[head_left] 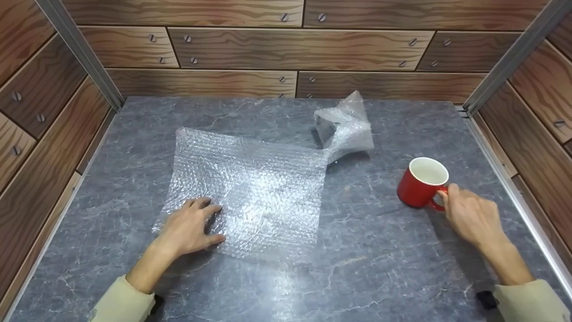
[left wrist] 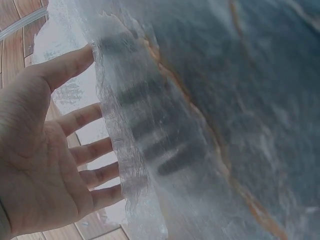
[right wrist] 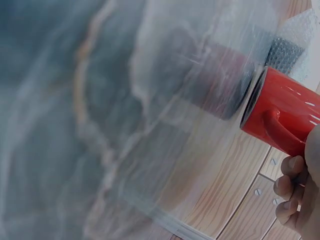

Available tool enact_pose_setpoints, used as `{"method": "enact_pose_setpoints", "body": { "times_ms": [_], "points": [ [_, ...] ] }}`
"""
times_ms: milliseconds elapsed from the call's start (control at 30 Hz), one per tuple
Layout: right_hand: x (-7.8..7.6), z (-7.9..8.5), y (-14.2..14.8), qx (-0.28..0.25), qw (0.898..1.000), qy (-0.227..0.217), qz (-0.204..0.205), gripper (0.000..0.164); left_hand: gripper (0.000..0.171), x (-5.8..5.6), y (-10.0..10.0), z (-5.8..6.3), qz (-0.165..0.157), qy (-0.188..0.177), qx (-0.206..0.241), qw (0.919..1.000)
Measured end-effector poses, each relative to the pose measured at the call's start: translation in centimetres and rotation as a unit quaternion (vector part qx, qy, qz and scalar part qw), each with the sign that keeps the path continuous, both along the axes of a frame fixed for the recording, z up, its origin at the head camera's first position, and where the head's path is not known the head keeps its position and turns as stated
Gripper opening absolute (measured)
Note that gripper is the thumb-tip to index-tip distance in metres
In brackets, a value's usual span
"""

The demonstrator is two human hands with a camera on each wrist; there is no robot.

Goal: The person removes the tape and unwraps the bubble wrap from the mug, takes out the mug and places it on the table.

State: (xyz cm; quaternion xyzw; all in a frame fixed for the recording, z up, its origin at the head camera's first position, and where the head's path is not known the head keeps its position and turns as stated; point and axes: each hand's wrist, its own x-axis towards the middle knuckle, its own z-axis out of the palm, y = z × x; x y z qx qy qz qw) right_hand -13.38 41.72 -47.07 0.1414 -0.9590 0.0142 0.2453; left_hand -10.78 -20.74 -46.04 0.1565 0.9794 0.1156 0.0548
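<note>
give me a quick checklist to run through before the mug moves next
1. Right grip on the handle: ok, curled round it.
2. Mug opening upward: ok.
3. Mug resting on the table: cannot tell; contact under its base isn't clear.
4. Bubble wrap spread out: ok, lying broadly flat.
5. Mug over the bubble wrap: not ok, it is off to the right.
6. Left grip pressing the bubble wrap down: cannot tell; it is at the near left part, pressure unclear.
</note>
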Motion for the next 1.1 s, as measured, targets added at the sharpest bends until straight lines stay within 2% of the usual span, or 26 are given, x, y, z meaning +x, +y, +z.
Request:
{"method": "enact_pose_setpoints", "body": {
  "times_ms": [333,600,967,1100],
  "points": [
    [0.4,0.6,0.1,-0.002,0.999,-0.038,-0.014,0.031,0.08,0.0,-0.5,0.4,0.01,-0.034,0.019,0.9992],
    [0.8,1.3,-0.3,-0.01,0.995,-0.098,-0.028,0.03,0.079,0.0,-0.9,0.3,0.016,-0.028,0.025,0.9992],
    [1.3,0.9,-0.2,-0.015,0.992,-0.119,-0.034,0.029,0.084,0.2,-1.3,0.7,0.028,-0.057,0.014,0.9979],
    [1.3,1.2,-0.2,-0.016,0.989,-0.14,-0.04,0.03,0.085,0.2,-1.5,0.6,0.033,-0.06,0.016,0.9975]
  ]
}}
